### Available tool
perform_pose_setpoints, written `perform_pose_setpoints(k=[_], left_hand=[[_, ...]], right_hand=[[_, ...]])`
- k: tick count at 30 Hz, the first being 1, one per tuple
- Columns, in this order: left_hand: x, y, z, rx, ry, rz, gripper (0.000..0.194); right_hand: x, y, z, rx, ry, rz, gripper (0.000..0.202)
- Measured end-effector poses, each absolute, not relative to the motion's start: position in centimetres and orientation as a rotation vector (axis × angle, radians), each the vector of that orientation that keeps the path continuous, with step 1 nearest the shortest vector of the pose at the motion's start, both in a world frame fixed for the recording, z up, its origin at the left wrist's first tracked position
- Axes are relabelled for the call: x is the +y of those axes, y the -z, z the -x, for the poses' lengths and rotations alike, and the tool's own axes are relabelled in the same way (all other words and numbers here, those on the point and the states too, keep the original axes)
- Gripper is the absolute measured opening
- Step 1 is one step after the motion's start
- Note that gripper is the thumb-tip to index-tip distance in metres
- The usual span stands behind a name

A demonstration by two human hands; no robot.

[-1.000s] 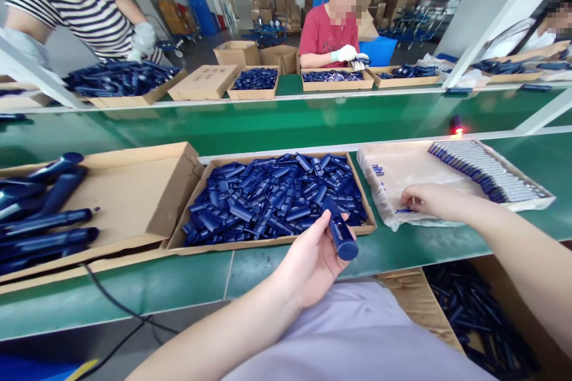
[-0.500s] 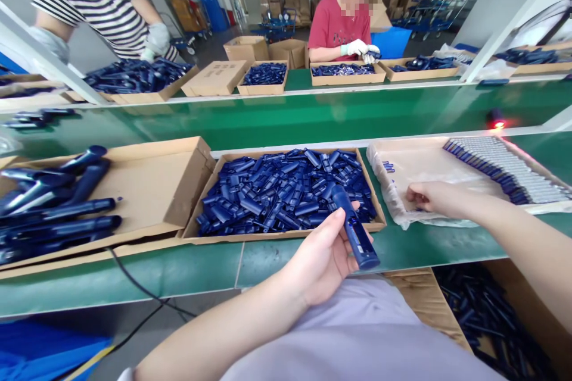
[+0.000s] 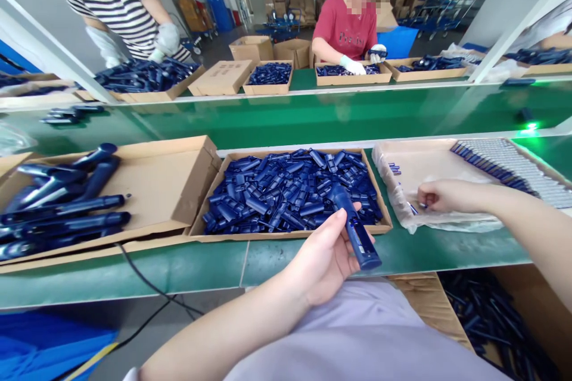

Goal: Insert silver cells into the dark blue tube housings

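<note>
My left hand (image 3: pixel 328 256) is wrapped round a dark blue tube-shaped plastic housing (image 3: pixel 356 232). It is tilted, with a long slot on its upper side. To the right, my right hand (image 3: pixel 440 195) is low over a carton tray lined with clear film (image 3: pixel 393 190). Its fingers are closed in a pinch, and whatever is between them is too small to make out. Close to the fingertips lies a small blue-and-silver piece (image 3: pixel 412 208). A few similar small pieces (image 3: pixel 394 168) are at the tray's left side, and rows of silver cylinders (image 3: pixel 531 169) fill its right part.
A carton tray of small blue plastic parts (image 3: pixel 286 193) is in front of me. At left, a carton (image 3: pixel 165 190) holds larger blue housings (image 3: pixel 67 214). Beyond the green conveyor (image 3: pixel 277 116), two gloved co-workers handle parts. A green light (image 3: pixel 531 126) glows at right.
The light at right has turned from red to green. My right hand stays low in the lined tray. One co-worker's gloved hand has lowered to a tray. Parts on the conveyor have shifted right.
</note>
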State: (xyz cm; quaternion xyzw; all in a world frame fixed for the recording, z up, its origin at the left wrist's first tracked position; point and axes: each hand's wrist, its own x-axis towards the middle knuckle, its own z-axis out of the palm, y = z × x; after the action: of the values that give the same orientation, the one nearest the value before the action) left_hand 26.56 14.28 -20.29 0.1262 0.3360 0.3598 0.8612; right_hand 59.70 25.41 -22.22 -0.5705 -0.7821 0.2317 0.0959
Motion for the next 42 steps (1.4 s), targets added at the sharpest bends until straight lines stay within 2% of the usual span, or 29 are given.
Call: perform_pose_setpoints(k=[4, 5, 9, 14, 19, 23, 25, 29, 33, 37, 42], left_hand=[[14.4, 20.6, -26.8, 0.698, -0.755, -0.305, 0.051], [14.4, 20.6, -26.9, 0.697, -0.754, -0.322, 0.051], [14.6, 20.6, -27.2, 0.688, -0.792, -0.430, 0.049], [14.2, 20.9, -26.7, 0.727, -0.860, -0.539, 0.050], [13.8, 21.0, -25.9, 0.712, -0.898, -0.574, 0.047], [13.5, 21.5, -25.1, 0.823, -0.953, -0.557, 0.052], [13.2, 21.8, -24.6, 0.877, -0.939, -0.549, 0.056], [13.2, 21.5, -22.9, 0.901, -0.978, -0.533, 0.058], [13.7, 20.3, -21.0, 0.915, -1.057, -0.493, 0.046], [13.3, 20.5, -20.2, 0.913, -0.954, -0.410, 0.031], [12.8, 21.3, -20.1, 0.937, -0.949, -0.396, 0.031]], right_hand=[[21.5, 19.0, -55.0, -1.971, -0.892, 1.502, 0.043], [20.0, 18.3, -53.2, -1.848, -0.928, 1.395, 0.044], [14.7, 17.4, -46.2, -1.816, -0.983, 1.196, 0.023], [13.2, 18.2, -43.5, -2.064, -0.586, 1.195, 0.011], [14.0, 18.6, -43.6, -2.370, -0.260, 0.940, 0.029], [13.4, 19.3, -43.1, -2.502, -0.244, 0.723, 0.051], [12.9, 19.4, -42.6, -2.546, -0.233, 0.660, 0.056], [14.8, 18.8, -41.9, -2.546, -0.262, 0.593, 0.050], [22.3, 19.7, -42.9, -2.434, -0.237, 0.824, 0.028], [28.4, 22.2, -43.5, -2.813, -0.246, 0.720, 0.021], [29.2, 23.6, -42.9, -2.969, -0.273, 0.617, 0.016]])
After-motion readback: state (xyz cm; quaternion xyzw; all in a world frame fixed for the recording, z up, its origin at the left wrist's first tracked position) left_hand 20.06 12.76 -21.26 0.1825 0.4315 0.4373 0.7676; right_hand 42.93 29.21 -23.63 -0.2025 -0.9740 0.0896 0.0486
